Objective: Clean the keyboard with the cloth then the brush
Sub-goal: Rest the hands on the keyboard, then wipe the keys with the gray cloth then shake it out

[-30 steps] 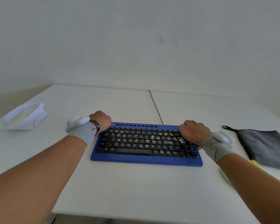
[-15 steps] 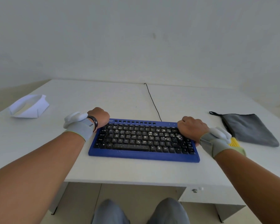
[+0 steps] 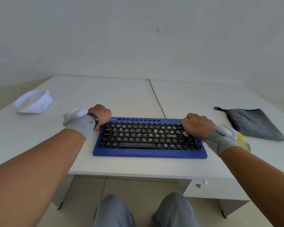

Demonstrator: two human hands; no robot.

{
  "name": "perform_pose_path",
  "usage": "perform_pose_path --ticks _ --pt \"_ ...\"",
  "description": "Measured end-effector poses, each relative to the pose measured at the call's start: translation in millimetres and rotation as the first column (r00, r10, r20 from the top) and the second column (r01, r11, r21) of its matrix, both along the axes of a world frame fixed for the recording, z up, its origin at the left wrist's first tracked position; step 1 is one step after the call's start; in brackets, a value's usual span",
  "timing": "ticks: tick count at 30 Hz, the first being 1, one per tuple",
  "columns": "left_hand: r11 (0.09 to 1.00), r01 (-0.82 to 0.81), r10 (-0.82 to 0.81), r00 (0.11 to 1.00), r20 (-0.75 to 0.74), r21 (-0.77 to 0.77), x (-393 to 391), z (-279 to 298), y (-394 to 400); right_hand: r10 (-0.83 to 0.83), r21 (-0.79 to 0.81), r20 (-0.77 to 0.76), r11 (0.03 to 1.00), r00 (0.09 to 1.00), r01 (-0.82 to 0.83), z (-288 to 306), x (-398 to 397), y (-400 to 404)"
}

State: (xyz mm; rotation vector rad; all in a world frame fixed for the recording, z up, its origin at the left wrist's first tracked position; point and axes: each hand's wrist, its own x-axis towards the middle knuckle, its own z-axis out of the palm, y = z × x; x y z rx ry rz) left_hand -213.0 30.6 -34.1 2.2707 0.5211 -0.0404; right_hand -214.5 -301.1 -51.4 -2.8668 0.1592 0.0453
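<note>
A blue keyboard with black keys, speckled with white dust, lies in the middle of the white desk. My left hand is a fist at the keyboard's far left corner, touching its edge. My right hand is a fist resting on the keys at the right end. Neither hand holds anything that I can see. A grey cloth lies flat on the desk to the right. Yellow bristles of a brush show just behind my right wrist; the rest of it is hidden.
A white folded paper piece sits at the far left of the desk. The keyboard's black cable runs to the back edge. A drawer with a lock hangs under the desk's right side. My knees are below the front edge.
The view has tilted down and back, so the desk's front edge and my knees now show. Both fists stay at the keyboard's ends. The brush bristles have come into sight.
</note>
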Motion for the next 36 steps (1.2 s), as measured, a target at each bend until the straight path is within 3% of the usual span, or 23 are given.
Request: perform_pose_path --ticks 12,18,21,28,36 --pt "0.999 0.048 -0.048 0.998 -0.033 0.023 6 3 -5 -0.002 -0.014 0.017 1.000 1.000 0.002 1 -2 -2" --pt "0.920 0.115 -0.109 0.993 -0.037 0.374 13 11 -31 -0.055 -0.003 0.023 0.998 0.998 0.055 10 -13 -1" --pt "0.880 0.179 -0.185 0.982 -0.029 0.441 20 12 -51 -0.068 0.015 0.043 0.998 0.997 0.067 15 -16 -6" --pt "0.858 0.325 -0.376 0.925 0.055 0.398 21 16 -133 -0.147 0.111 0.132 0.985 0.980 0.133 25 -21 -46" --pt "0.742 0.605 -0.665 0.718 0.205 0.288 28 27 -265 -0.233 0.076 0.234 0.972 0.944 0.221 21 -18 -114"
